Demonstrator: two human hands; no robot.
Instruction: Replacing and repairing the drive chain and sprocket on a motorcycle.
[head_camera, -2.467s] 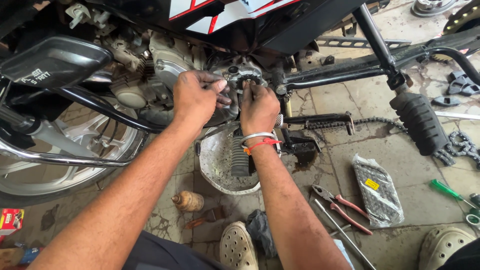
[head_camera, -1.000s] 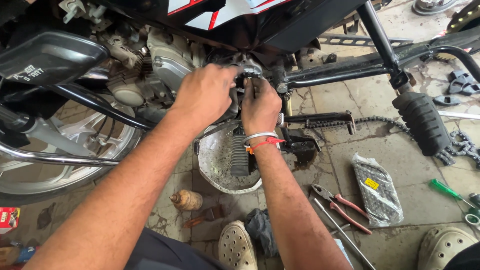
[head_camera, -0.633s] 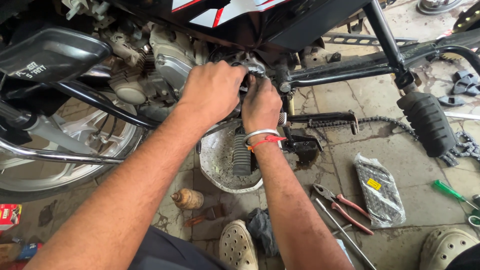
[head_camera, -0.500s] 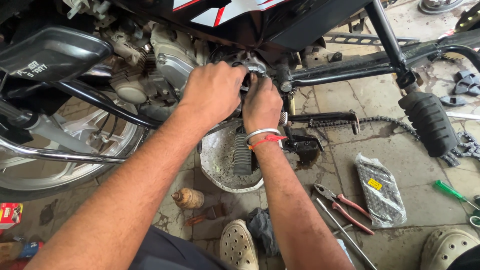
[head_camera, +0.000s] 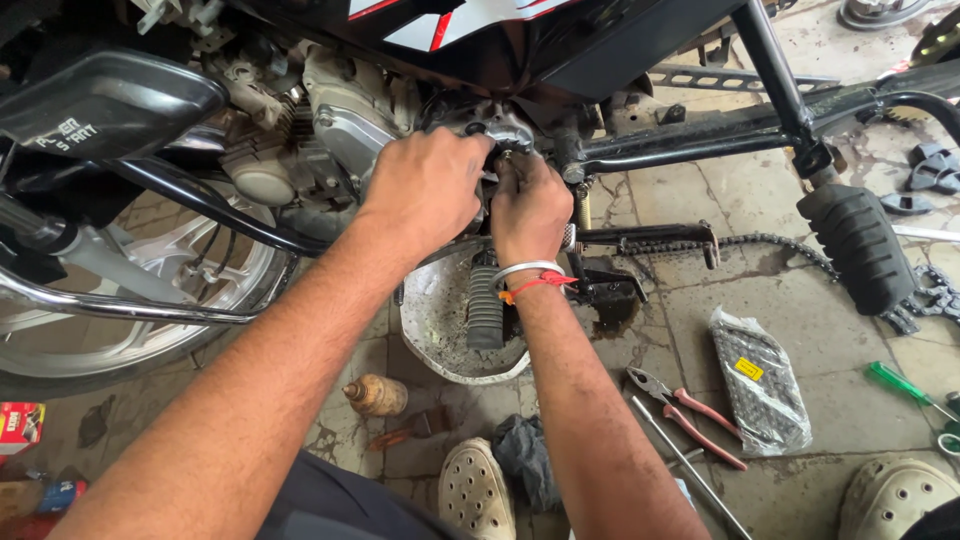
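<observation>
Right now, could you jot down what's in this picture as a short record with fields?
Setting: a motorcycle's engine over a tiled workshop floor
Left hand: pressed on the metal part beside the engine, fingers curled over it
Right hand: touching the same spot from below; bangle and red thread on the wrist
Metal part: grey, mostly hidden by both hands
Under the hands: a dirty round pan
Floor, right side: red-handled pliers, a bagged chain, a green screwdriver
Floor, left side: a small brown bottle

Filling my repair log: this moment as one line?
left hand: on engine cover | right hand: fingers at same cover | pliers: on floor
</observation>
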